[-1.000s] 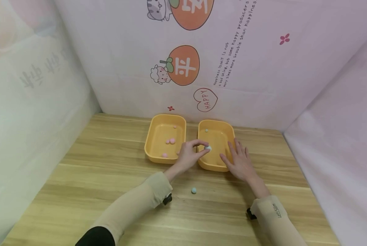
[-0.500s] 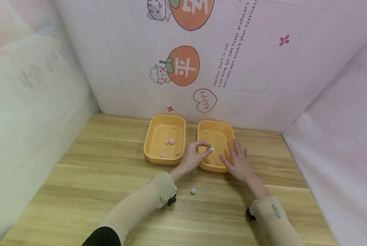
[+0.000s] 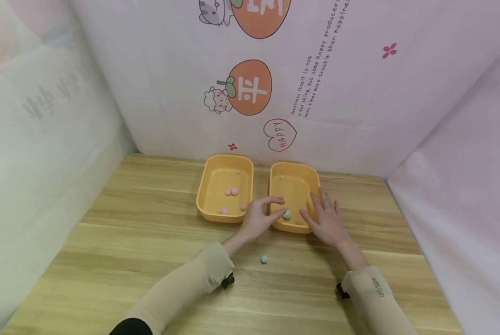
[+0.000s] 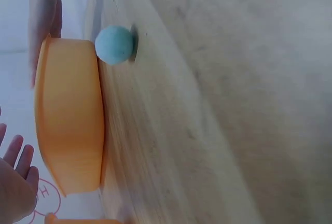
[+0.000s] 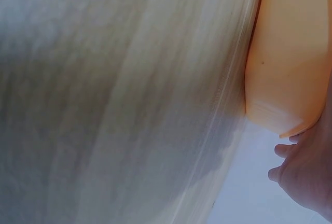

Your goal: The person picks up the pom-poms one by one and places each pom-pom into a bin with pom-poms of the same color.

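My left hand [image 3: 258, 217] is over the near left rim of the right yellow tray [image 3: 293, 229], thumb and index finger parted with nothing between them. Just beyond the thumb tip, a pale blue-green ball [image 3: 287, 214] is inside that tray. A smaller ball of similar colour [image 3: 281, 177] lies at its far left corner. My right hand [image 3: 327, 222] rests on the tray's right rim, fingers spread. In front of the trays, another blue-green ball [image 3: 264, 259] sits on the wooden table; the left wrist view shows this ball [image 4: 114, 45] large, near the tray's outer wall [image 4: 72, 110].
A second yellow tray [image 3: 201, 195] stands to the left with several pink balls [image 3: 235, 191] in it. White printed cloth [image 3: 342, 139] hangs behind the table [image 3: 149, 223] and along both sides. Each wrist wears a small black device [image 3: 227, 280].
My left hand has let go of the pale blue-green ball, which is now lower in the right tray. The thumb and index finger have parted and drawn slightly left. My right hand stays put.
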{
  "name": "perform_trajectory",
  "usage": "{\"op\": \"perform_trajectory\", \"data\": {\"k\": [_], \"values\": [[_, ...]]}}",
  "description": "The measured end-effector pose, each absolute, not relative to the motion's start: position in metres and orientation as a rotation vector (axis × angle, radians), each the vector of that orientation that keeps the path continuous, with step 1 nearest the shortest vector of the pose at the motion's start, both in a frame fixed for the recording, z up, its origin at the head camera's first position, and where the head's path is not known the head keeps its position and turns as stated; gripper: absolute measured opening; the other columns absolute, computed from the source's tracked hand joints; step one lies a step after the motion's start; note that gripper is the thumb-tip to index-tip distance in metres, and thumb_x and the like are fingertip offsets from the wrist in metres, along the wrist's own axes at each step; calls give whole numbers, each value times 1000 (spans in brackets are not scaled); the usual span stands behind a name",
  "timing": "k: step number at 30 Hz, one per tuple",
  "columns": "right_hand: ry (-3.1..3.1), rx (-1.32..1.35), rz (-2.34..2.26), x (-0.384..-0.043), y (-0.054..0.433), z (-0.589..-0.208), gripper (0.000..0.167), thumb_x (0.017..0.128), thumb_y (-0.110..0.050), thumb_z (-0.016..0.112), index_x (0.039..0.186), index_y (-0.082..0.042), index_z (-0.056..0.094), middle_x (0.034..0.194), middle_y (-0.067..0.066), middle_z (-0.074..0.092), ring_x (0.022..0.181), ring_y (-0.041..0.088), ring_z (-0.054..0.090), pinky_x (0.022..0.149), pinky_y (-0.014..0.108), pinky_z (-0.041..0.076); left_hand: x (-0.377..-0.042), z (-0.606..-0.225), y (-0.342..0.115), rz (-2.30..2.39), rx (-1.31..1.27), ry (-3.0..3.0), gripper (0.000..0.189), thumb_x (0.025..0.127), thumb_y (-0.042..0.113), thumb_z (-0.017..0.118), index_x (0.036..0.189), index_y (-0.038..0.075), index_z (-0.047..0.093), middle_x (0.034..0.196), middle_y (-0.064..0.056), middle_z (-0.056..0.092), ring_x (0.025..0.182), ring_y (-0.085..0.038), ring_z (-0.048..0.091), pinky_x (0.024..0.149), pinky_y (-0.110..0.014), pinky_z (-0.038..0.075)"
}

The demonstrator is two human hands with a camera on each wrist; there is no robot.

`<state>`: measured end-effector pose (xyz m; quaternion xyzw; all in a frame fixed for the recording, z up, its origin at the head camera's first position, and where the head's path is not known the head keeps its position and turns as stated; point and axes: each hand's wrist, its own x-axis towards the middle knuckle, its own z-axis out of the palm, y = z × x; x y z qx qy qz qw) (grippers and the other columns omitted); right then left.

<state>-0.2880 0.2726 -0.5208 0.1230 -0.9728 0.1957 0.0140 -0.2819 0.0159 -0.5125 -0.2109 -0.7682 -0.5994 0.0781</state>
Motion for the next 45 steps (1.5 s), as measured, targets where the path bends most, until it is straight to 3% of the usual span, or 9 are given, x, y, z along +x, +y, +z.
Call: {"op": "perform_trajectory", "data": {"k": [2, 5, 8, 15, 24, 29, 34, 39, 45], "values": [[-3034, 379, 601, -288, 274, -522, 88, 114, -60, 41, 175, 0, 20, 184, 29, 1, 169, 56, 7, 135, 77, 1, -276, -513, 11, -1804, -638, -2305, 24, 101, 18, 82, 122, 7, 82, 138, -13, 78, 135, -30, 72, 123, -40, 52], [-3038, 373, 612, -286, 274, -522, 88, 114, -61, 41, 175, -1, 20, 184, 29, 0, 169, 55, 7, 136, 76, 0, -267, -514, 4, -1823, -651, -2309, 28, 101, 18, 81, 126, 5, 81, 144, -15, 75, 143, -36, 66, 128, -58, 46], [-3038, 374, 625, -285, 275, -522, 88, 114, -60, 42, 175, 0, 20, 184, 29, 0, 169, 56, 6, 136, 77, -1, -257, -515, -3, -1837, -656, -2329, 33, 102, 18, 80, 131, 3, 78, 152, -16, 69, 147, -38, 61, 125, -63, 47], [-3036, 375, 588, -285, 278, -522, 86, 115, -57, 43, 174, 1, 21, 183, 30, 1, 169, 56, 8, 135, 78, 2, -239, -515, -13, -1807, -690, -2380, 41, 100, 17, 83, 135, -1, 75, 157, -14, 66, 150, -34, 60, 128, -58, 46], [-3069, 373, 590, -286, 283, -521, 90, 114, -62, 40, 175, 0, 18, 183, 30, -2, 169, 57, 6, 135, 77, 0, -215, -512, -27, -1822, -740, -2475, 40, 100, 17, 82, 137, 5, 76, 156, -9, 68, 149, -32, 62, 129, -58, 44], [-3070, 387, 580, -290, 282, -518, 89, 115, -61, 40, 175, 0, 17, 183, 30, -3, 169, 57, 5, 135, 77, 0, -207, -513, -33, -1735, -805, -2546, 39, 99, 15, 82, 137, 8, 76, 159, -12, 65, 150, -35, 60, 128, -60, 45], [-3063, 390, 576, -296, 280, -514, 90, 114, -64, 37, 176, -2, 16, 184, 29, -4, 169, 56, 4, 136, 77, 0, -208, -516, -35, -1703, -844, -2580, 43, 99, 13, 81, 139, 1, 73, 160, -20, 62, 151, -40, 58, 128, -60, 44], [-3078, 390, 586, -296, 277, -515, 90, 114, -64, 38, 176, -2, 17, 184, 29, -4, 170, 55, 4, 135, 77, 0, -206, -521, -39, -1611, -909, -2716, 49, 101, 18, 80, 145, 0, 68, 160, -21, 61, 151, -40, 58, 130, -60, 42], [-3073, 394, 585, -295, 274, -519, 88, 114, -61, 40, 176, -2, 18, 184, 29, -2, 170, 55, 6, 136, 77, 2, -207, -544, -43, -1404, -1066, -2766, 52, 105, 30, 77, 149, 6, 66, 162, -19, 60, 151, -39, 57, 128, -58, 45]]}}
